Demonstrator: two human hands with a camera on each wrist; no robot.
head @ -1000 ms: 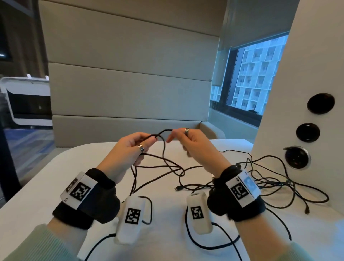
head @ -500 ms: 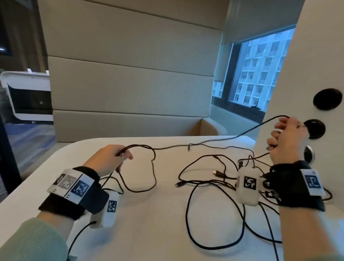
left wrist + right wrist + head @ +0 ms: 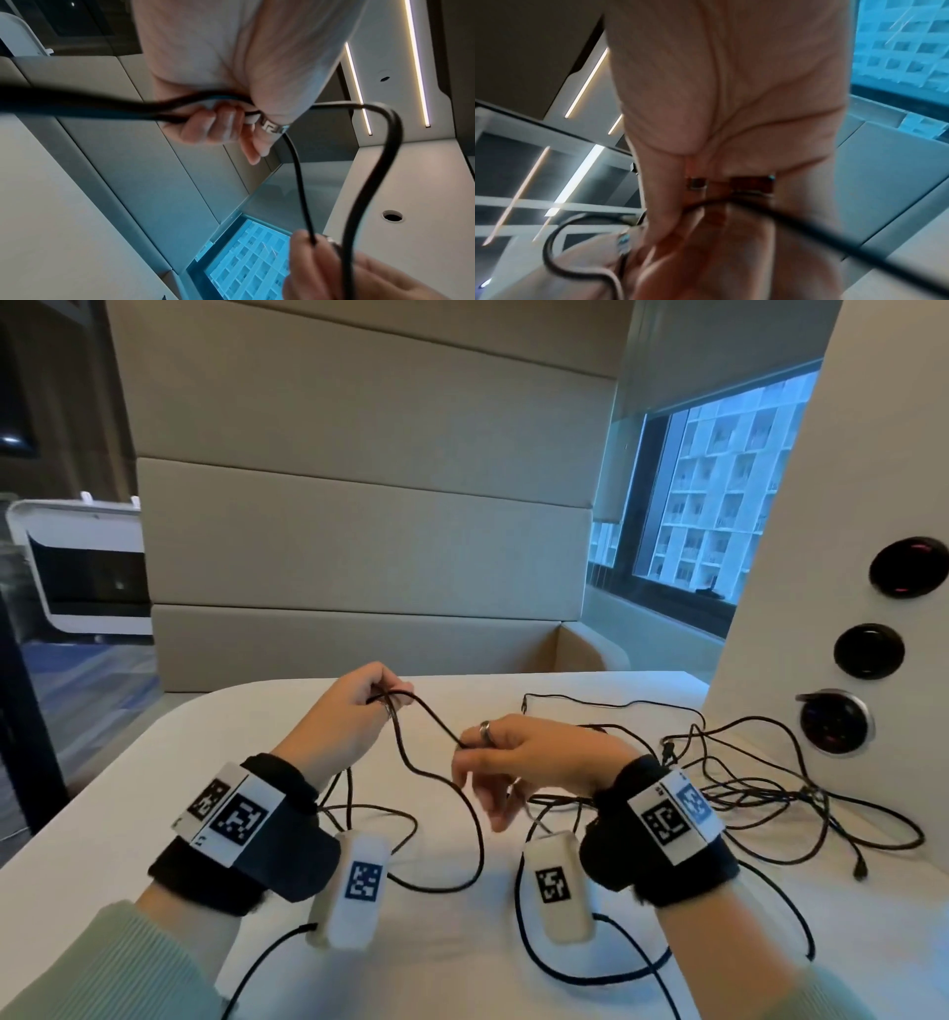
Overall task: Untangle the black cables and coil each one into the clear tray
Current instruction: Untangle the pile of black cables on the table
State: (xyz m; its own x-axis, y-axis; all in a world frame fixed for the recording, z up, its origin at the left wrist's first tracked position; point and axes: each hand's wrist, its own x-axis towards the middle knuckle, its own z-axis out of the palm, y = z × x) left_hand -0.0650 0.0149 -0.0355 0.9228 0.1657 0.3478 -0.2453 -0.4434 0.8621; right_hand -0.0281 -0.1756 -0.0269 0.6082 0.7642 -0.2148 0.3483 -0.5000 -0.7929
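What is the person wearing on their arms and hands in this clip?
Pale green ribbed sleeves on both arms. Each wrist has a black fabric band carrying white tags printed with black square codes. A white oblong camera unit with its own code and a black cable hangs under each wrist. The left hand and right hand each wear a silver ring.

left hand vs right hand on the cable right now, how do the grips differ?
The left hand is raised higher and has its fingers curled round several gathered strands of the black cable; the right hand sits lower and pinches a single strand between thumb and forefinger, its other fingers loose. Shared: both hold the same cable above the white table, each with a ring.
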